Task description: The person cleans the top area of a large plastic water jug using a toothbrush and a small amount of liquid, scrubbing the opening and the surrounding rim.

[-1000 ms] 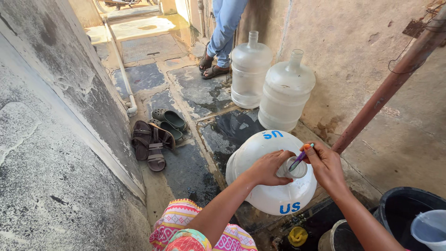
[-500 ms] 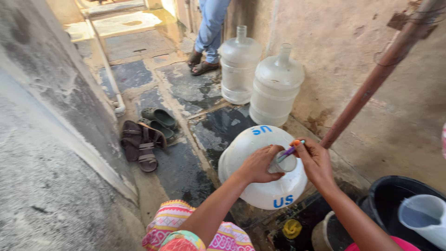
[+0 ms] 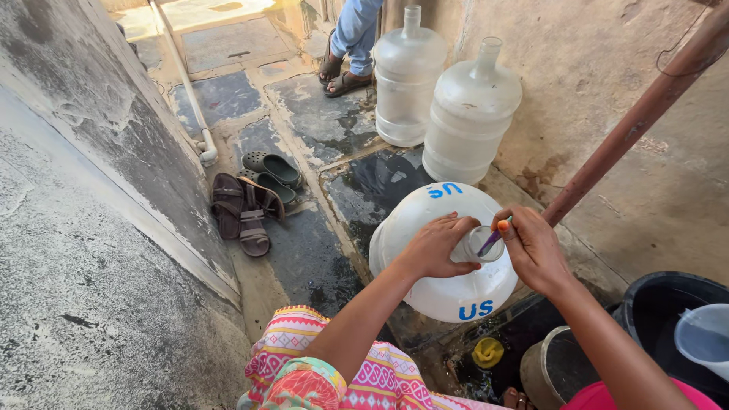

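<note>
Closest in, a yellow scrubber [image 3: 487, 352] lies on the wet floor [image 3: 334, 129] beside a black tub [image 3: 668, 300] holding a pale jug [image 3: 702, 338]. Just beyond, the large white water jug [image 3: 425, 250] is tipped toward the person. The left hand [image 3: 434, 247] wraps around its neck, fingers closed on it. The right hand [image 3: 534, 249] pinches a small purple brush [image 3: 491, 241] poked into the mouth. Further off, sandals [image 3: 247, 209] lie by the wall, two clear water jugs [image 3: 440, 99] stand upright, and another person's feet [image 3: 342, 76] show past them.
</note>
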